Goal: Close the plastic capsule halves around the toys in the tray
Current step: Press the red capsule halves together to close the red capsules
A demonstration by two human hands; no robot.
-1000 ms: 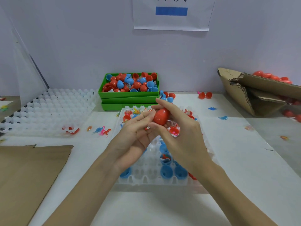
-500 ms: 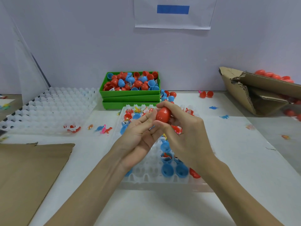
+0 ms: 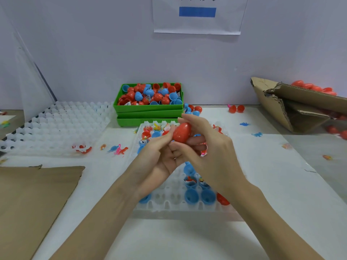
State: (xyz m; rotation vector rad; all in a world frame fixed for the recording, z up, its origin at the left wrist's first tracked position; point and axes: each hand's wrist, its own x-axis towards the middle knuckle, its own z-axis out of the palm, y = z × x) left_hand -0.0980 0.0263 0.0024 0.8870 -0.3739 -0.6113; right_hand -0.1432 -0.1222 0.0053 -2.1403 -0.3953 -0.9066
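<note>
Where the white counter (image 3: 262,184) carries the work, a clear plastic tray (image 3: 169,205) lies in the middle, directly below both hands. Its pockets hold open blue capsule halves (image 3: 191,196), some with small toys in them, so much of the task appears unfinished. Behind it stands a green bin (image 3: 148,107) heaped with red and blue halves. An unfilled tray (image 3: 56,124) lies to the left, flat cardboard (image 3: 33,194) at the near left, and a torn cardboard box (image 3: 300,106) with red capsules at the far right.

The left hand (image 3: 159,158) and the right hand (image 3: 210,152) together hold one red capsule (image 3: 181,133) above the tray, apart from it. The left fingertips grip its lower end; the right fingers and thumb curl round its upper end. The seam looks joined or nearly so; whether it has latched cannot be told.

Procedure for this step, as judged: press the two halves straight along the capsule's long axis, keep the rims aligned, and keep the toy clear of the seam. Check for an even joint all round before setting it down.

A paper sign (image 3: 197,15) on the wall bears a blue bar; its characters are cut off and unreadable.
</note>
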